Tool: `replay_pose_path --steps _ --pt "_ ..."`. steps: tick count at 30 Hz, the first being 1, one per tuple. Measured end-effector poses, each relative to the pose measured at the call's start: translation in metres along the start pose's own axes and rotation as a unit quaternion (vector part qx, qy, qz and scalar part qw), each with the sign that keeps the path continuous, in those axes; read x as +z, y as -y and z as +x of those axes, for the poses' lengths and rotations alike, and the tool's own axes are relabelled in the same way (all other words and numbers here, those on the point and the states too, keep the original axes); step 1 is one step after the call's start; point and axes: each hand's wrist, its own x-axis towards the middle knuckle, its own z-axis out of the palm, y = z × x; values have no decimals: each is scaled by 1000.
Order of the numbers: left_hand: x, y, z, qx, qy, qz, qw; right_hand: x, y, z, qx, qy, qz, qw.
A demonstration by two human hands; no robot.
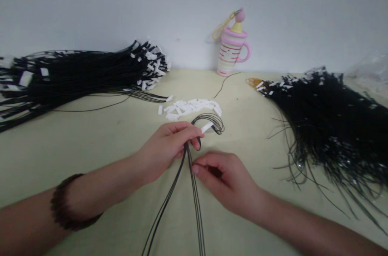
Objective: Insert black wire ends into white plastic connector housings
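Note:
My left hand [166, 147] is closed in a pinch on a few looped black cords [212, 120] and a small white clip [207, 127] held at its fingertips. The cords run from the pinch down toward me as thin black strands [194, 203]. My right hand [226, 179] lies just below and to the right, with its thumb and fingers pinched on those strands. A loose pile of small white clips [189, 108] lies on the table just beyond both hands.
A big bundle of black cords with white clips [75, 76] lies at the left, another black bundle [327, 122] at the right. A pink and cream lidded cup [232, 50] stands by the wall. A clear plastic bag [368, 72] sits far right. The tabletop [91, 143] is pale yellow.

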Motion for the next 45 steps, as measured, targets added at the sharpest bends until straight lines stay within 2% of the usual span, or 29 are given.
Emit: replay_pose_path --steps 3,7,9,11,13,14,16,18,21,23,25,27,31,33,36,38,40,45 --pt "0 -2 -1 -16 9 -23 1000 1 0 3 41 10 39 998" --pt "0 -5 -3 -31 11 -26 999 -2 1 5 99 18 150 984" --pt "-1 -6 -2 -43 9 -27 999 -9 2 5 145 45 227 962" --pt "-2 -6 -1 -51 2 -33 998 -21 3 3 183 104 309 927" --pt "-3 -7 1 -53 -9 -43 998 -40 4 -1 175 140 379 898" --pt "-3 -7 1 -53 -16 -46 997 -51 5 -3 153 127 403 893" --pt "-4 -7 3 -56 -29 -51 997 -76 6 -7 94 44 446 889" --pt "-4 -6 4 -62 -38 -57 996 -101 5 -9 55 -84 472 876" --pt "-5 -6 3 -64 -38 -62 995 -130 0 -9 26 -276 465 841" --pt "-5 -7 1 -61 -35 -65 995 -143 -5 -7 6 -344 443 828" --pt "-4 -9 0 -57 -31 -68 996 -147 -11 -3 -1 -376 404 834" --pt "-4 -11 -1 -56 -28 -71 996 -143 -15 1 -3 -405 345 847" --pt "-3 -12 0 -67 -40 -65 995 -114 -16 4 -72 -469 141 869" --pt "-3 -11 2 -75 -47 -59 994 -96 -12 1 -82 -439 11 894" --pt "-3 -8 3 -80 -56 -52 994 -70 -5 -6 -89 -279 -104 951" --pt "-3 -7 3 -77 -55 -49 994 -56 -2 -9 -98 -169 -120 973" --pt "-4 -6 2 -75 -47 -45 995 -45 -2 -8 -93 -105 -114 984" --pt "-5 -6 1 -81 -31 -41 995 -28 -10 -1 -83 -48 -86 992"
